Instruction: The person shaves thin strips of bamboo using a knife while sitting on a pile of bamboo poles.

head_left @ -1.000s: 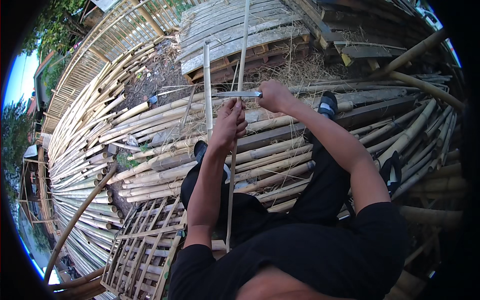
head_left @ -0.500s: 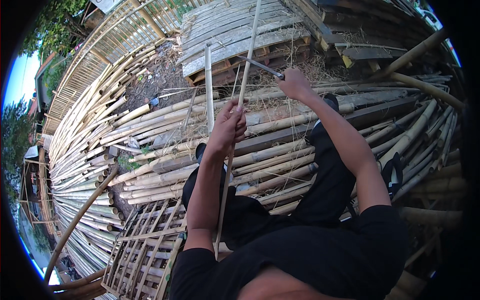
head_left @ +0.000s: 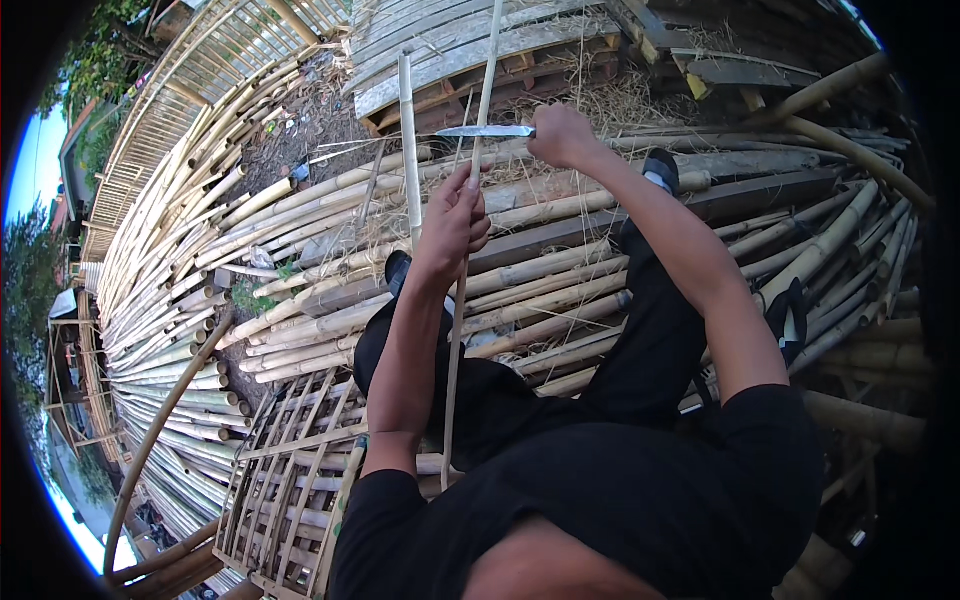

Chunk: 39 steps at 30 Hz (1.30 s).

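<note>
My left hand (head_left: 455, 222) is closed round a long, thin bamboo strip (head_left: 454, 372). The strip runs from beside my body up past the far edge of the view. In my right hand (head_left: 562, 136) is a knife (head_left: 487, 131), its bright blade lying nearly level and pointing left. The blade meets or crosses the strip just above my left fingers; I cannot tell how deep its edge sits. Left of the strip stands a wider split bamboo piece (head_left: 409, 150), its lower end hidden behind my left hand.
Bamboo poles (head_left: 560, 300) lie under and around my legs, with a larger stack (head_left: 170, 310) on the left. A wooden pallet (head_left: 480, 55) is ahead, dry shavings (head_left: 640, 105) beside it. A woven bamboo lattice (head_left: 290, 490) lies at lower left. A slanting pole (head_left: 830, 90) stands at right.
My right hand has moved left and slightly up, and the knife has swung from slanting to nearly level across the strip. My left hand still grips the strip, a little further left.
</note>
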Motion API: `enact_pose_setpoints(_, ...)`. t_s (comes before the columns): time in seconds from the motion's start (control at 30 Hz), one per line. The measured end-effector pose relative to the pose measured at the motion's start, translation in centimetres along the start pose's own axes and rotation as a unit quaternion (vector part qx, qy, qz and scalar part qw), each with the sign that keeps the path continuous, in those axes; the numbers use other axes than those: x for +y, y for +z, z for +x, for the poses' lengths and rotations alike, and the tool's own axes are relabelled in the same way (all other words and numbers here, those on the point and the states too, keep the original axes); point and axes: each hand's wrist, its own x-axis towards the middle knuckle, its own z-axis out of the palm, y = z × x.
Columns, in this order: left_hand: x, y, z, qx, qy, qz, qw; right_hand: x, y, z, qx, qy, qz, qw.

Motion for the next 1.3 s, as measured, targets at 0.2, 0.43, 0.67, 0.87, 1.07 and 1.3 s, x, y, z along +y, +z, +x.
enact_pose_setpoints(0.2, 0.0, 0.3, -1.7, -0.05, -0.023, -0.015, 0.998, 9.5, 0.2, 4.6, 0.089, 0.208, 0.122, 0.966)
enact_pose_setpoints(0.43, 1.8, -2.0, -1.1, 0.014, 0.033, 0.023, 0.999, 4.7, -3.6, 0.8, 0.088, 0.11, 0.069, 0.988)
enact_pose_setpoints(0.67, 1.1, 0.3, -0.2, 0.028, 0.027, 0.032, 0.999, -1.8, 0.1, -1.3, -0.018, -0.085, 0.041, 0.995)
enact_pose_setpoints(0.87, 0.4, 0.2, -0.9, 0.021, 0.026, -0.008, 0.999, -1.7, 0.5, -0.2, 0.016, -0.068, 0.023, 0.997)
enact_pose_setpoints(1.07, 0.2, 0.5, -1.8, -0.026, -0.009, -0.006, 1.0, 9.3, -0.9, 4.6, 0.117, 0.197, 0.121, 0.966)
enact_pose_setpoints(1.3, 0.7, -0.5, -0.9, 0.002, 0.027, 0.024, 0.999, 7.3, -2.0, 2.3, 0.115, 0.071, 0.075, 0.988)
